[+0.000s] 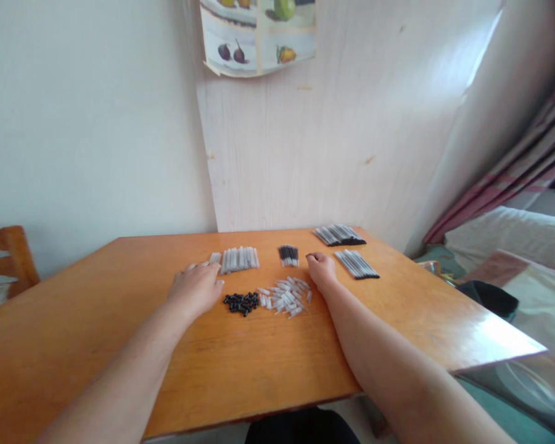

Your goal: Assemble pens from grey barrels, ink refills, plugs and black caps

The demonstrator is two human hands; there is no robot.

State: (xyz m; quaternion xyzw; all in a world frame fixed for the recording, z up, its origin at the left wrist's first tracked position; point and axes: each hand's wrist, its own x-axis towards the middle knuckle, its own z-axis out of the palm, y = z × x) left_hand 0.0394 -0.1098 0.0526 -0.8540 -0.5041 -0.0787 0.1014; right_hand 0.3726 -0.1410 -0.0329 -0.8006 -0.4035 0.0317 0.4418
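Note:
My left hand (197,287) lies palm down on the table with its fingers outstretched, beside a row of clear plastic pen barrels (239,259). Just right of it sits a pile of small black plugs (242,303). My right hand (321,269) rests with curled fingers; whether it holds anything is hidden. Left of that hand are dark ink refills (288,255), laid side by side. Closer to me, a loose heap of translucent white tip pieces (289,296) touches the black pile. Clear pens with black ends (357,264) lie right of my right hand.
Another bundle of black-ended pens (338,234) lies at the table's back right. The orange wooden table (240,370) meets a wall bearing a fruit picture (268,37). A wooden chair (16,259) stands left; a bed (536,259) and curtain (499,179) are right.

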